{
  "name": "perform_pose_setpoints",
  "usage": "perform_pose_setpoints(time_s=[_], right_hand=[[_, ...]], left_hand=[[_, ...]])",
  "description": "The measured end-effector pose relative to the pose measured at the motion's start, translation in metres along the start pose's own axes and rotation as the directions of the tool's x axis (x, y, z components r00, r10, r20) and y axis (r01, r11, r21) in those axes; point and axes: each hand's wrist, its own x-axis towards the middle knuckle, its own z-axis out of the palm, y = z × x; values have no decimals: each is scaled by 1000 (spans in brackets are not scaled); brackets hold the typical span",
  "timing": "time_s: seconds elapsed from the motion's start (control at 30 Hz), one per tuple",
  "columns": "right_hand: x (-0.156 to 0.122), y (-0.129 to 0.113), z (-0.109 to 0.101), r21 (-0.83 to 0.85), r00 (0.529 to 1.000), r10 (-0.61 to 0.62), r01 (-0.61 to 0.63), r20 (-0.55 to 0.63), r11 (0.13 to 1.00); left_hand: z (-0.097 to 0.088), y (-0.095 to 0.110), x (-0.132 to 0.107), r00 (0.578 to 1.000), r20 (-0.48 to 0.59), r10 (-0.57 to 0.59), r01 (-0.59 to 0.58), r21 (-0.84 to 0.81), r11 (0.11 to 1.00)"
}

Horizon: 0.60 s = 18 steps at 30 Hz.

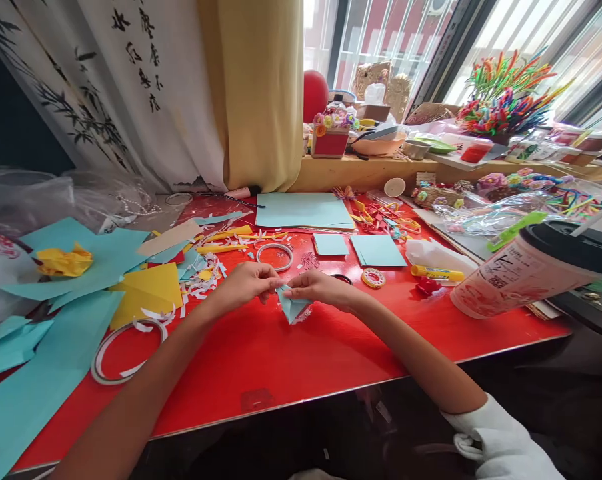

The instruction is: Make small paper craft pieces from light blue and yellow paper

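In the head view, above the middle of the red table (211, 387), a small folded blue paper (292, 309) between both hands. Narrow tip pointing at the near edge, broader end toward the far edge and up at the fingertips; long axis running roughly from far edge to near edge, tip slightly closer to the right edge. Cannot tell whether touching the surface.

Left hand (253, 281) with thumb and forefinger closed in a pinch on the paper's far end, left side, other fingers curled under. Right hand (318, 288) with thumb and forefinger closed on the same end, right side, remaining fingers partly hidden.

Just beyond the left hand, toward the far edge, a thin tape roll (291, 255). Past the right hand, a small stack of blue squares (331, 245), then a larger stack of blue squares (378, 251), both short of the far edge; along that edge, large blue sheets (303, 211). Toward the right edge, a yellow glue stick (437, 273) and a drink cup (511, 273) with black lid. Toward the left edge, yellow paper (148, 293), a wider tape roll (95, 360) and loose blue paper (55, 367) spread down to the near left corner.
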Motion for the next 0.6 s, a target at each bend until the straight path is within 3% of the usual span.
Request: perform_pose_setpoints(time_s=[0.2,0.4,0.5,0.6], right_hand=[[2,2,1,13,998,-47,47,-30,999],[1,0,3,298,995,7,-36,97,954],[2,-2,4,339,1000,-25,17,20,941],[4,-4,6,331,996,-7,35,-86,943]], left_hand=[[-4,2,-3,999,3,42,-42,34,999],[-4,2,-3,995,-87,51,-42,98,994],[-2,-2,1,987,-145,76,-80,-27,996],[-1,-7,5,996,-87,34,-47,-153,987]])
